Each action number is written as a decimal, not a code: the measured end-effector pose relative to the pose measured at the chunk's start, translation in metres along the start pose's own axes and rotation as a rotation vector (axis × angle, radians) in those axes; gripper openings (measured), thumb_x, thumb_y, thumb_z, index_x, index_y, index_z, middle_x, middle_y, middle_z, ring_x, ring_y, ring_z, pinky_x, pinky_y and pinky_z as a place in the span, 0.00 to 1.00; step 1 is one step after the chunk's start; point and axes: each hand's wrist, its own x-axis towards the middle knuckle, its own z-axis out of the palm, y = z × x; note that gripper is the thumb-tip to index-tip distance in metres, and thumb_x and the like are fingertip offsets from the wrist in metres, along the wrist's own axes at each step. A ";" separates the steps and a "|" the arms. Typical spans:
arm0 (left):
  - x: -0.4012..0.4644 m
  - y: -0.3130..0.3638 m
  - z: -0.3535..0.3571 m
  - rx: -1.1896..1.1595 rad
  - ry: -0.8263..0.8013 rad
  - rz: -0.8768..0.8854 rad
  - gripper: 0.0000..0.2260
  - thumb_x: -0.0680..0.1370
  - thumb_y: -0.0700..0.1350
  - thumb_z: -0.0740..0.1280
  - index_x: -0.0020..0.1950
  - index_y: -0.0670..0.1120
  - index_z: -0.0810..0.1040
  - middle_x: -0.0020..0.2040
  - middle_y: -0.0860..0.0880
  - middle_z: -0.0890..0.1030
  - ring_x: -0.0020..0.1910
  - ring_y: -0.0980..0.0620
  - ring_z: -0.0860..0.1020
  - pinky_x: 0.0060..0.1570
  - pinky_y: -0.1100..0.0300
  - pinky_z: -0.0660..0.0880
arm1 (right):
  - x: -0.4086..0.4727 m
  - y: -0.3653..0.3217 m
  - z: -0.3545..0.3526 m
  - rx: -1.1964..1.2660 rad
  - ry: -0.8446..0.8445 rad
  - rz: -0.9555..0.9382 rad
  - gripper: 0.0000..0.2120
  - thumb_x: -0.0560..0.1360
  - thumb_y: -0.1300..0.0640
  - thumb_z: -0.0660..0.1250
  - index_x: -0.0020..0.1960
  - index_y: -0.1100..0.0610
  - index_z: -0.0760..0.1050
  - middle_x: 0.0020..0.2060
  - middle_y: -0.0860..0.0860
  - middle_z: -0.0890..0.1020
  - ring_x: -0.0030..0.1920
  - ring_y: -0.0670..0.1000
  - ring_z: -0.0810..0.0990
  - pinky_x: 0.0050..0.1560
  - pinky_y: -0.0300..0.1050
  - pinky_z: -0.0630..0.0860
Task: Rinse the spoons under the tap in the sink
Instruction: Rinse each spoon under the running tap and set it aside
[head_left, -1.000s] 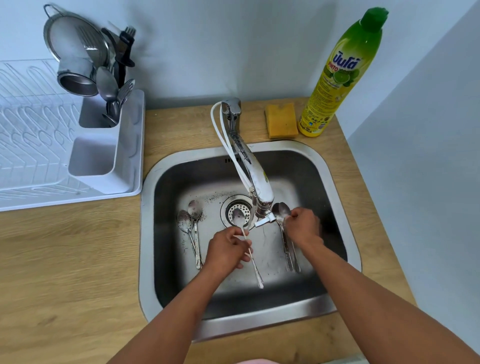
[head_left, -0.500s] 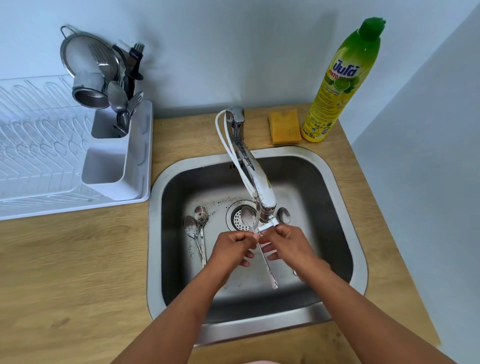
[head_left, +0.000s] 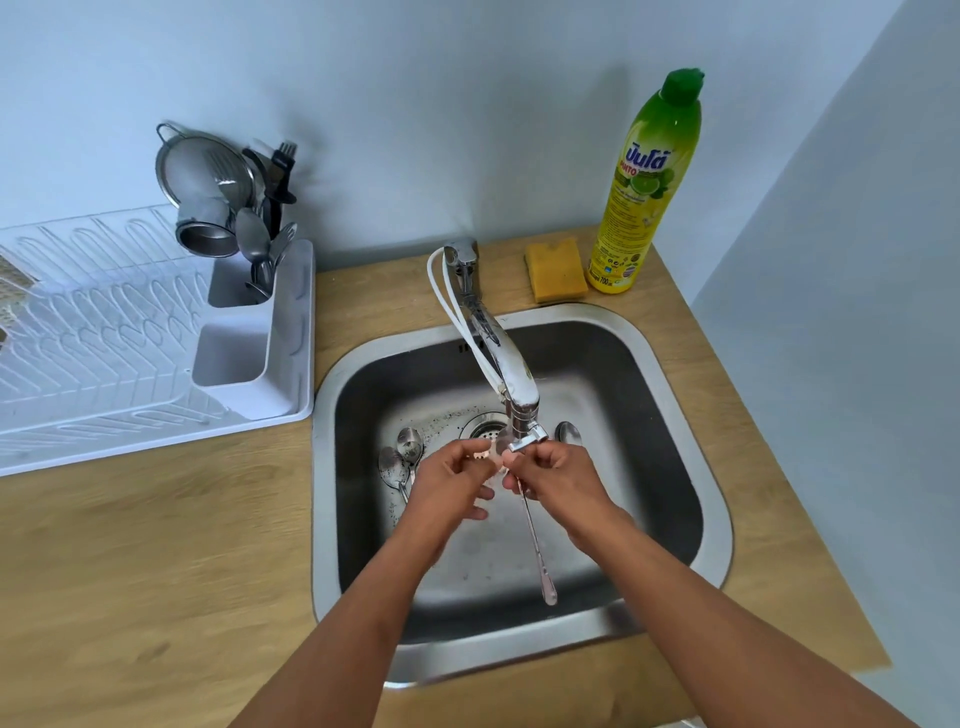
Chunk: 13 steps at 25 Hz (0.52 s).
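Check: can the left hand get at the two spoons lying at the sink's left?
Probably yes. The left hand sits just right of the two spoons and partly over their handles, with nothing between. It does seem busy rubbing the held spoon with the right hand.

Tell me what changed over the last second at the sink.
The right hand left the spoons on the sink's right side and moved in to meet the left hand under the tap; both now work the one spoon. The left hand's grip on it is unchanged. The two spoons at left, sponge and dish soap bottle stayed put.
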 end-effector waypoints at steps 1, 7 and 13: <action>0.001 0.005 0.002 0.017 -0.029 0.069 0.07 0.79 0.43 0.72 0.56 0.48 0.86 0.43 0.43 0.87 0.38 0.52 0.84 0.37 0.60 0.79 | -0.001 0.001 0.001 0.023 -0.002 -0.002 0.12 0.77 0.59 0.72 0.36 0.51 0.85 0.30 0.51 0.85 0.30 0.45 0.80 0.34 0.35 0.76; 0.005 0.013 0.024 0.230 0.133 0.320 0.05 0.76 0.39 0.73 0.45 0.48 0.89 0.36 0.53 0.86 0.34 0.55 0.83 0.39 0.58 0.81 | -0.006 0.005 -0.009 0.098 -0.073 0.080 0.07 0.77 0.54 0.73 0.41 0.48 0.86 0.37 0.46 0.88 0.41 0.46 0.85 0.49 0.46 0.77; -0.003 0.003 0.035 0.321 0.166 0.418 0.09 0.76 0.43 0.69 0.50 0.56 0.85 0.39 0.56 0.86 0.37 0.56 0.84 0.40 0.56 0.82 | -0.012 0.017 -0.022 0.040 -0.170 0.117 0.04 0.78 0.57 0.71 0.45 0.53 0.83 0.38 0.48 0.86 0.46 0.50 0.82 0.49 0.47 0.76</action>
